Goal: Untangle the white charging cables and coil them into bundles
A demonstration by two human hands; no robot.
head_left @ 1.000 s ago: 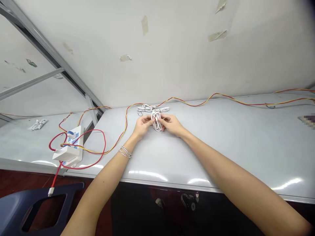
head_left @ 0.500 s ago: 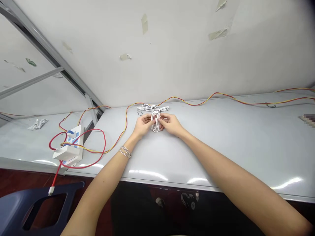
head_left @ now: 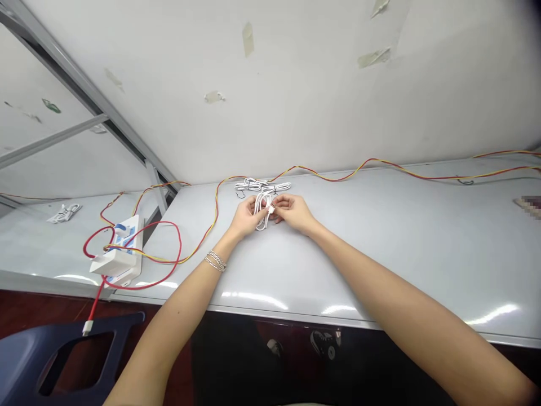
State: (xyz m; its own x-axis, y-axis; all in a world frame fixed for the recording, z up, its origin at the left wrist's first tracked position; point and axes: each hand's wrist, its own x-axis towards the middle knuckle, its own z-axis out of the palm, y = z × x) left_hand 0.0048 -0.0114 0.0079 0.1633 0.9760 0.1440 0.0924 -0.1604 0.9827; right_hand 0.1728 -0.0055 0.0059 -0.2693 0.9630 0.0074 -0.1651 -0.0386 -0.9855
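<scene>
A coiled white cable is held over the grey table in the middle of the view. My left hand is closed on the coil, thumb in front and fingers behind. My right hand pinches at the cable's white plug end, at the right side of the coil. Just beyond my hands lie bundled white cables, tied with thin black ties. A loose black tie rests left of the coil.
A white power strip with plugs and a looped red cable stands at the left. Red and yellow wires run along the wall. Another white cable bundle lies far left. A blue chair stands below the table.
The coil has shifted slightly left and tilted in my left hand. Its plug end now sticks out to the right, by my right fingertips.
</scene>
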